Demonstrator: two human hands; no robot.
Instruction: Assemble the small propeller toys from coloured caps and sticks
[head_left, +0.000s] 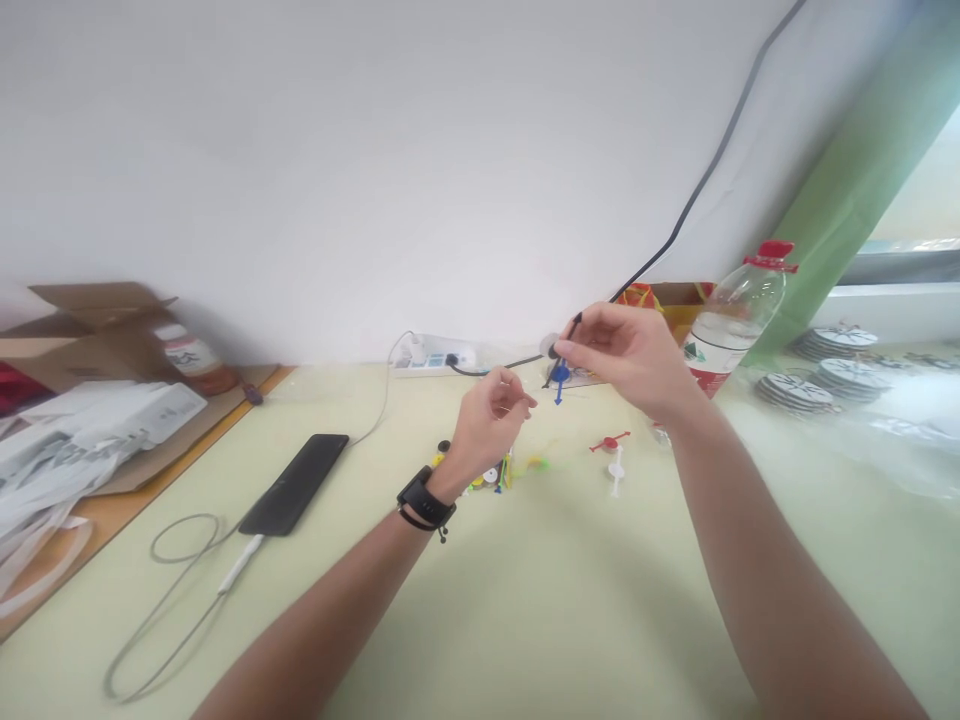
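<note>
My right hand (pixel 634 355) is raised over the far part of the table, thumb and fingers pinched on a black arrow-shaped spinner pointer (pixel 575 328) with a round hub. Just below it is a blue arrow pointer (pixel 559 380); whether it hangs from the hand or lies behind is unclear. My left hand (pixel 491 420), wearing a black wristband, is curled in a pinch nearby; anything in its fingertips is too small to name. A pile of small coloured pieces (pixel 491 475) is partly hidden by that hand. A red arrow pointer (pixel 610 441) and a white arrow pointer (pixel 616 470) lie on the table.
A black phone (pixel 295 485) with a cable lies on the left. Against the wall sits a white power strip (pixel 435 358). On the right stand a red-capped bottle (pixel 731 315) and stacks of round discs (pixel 799 393). A cardboard box (pixel 97 310) fills the far left.
</note>
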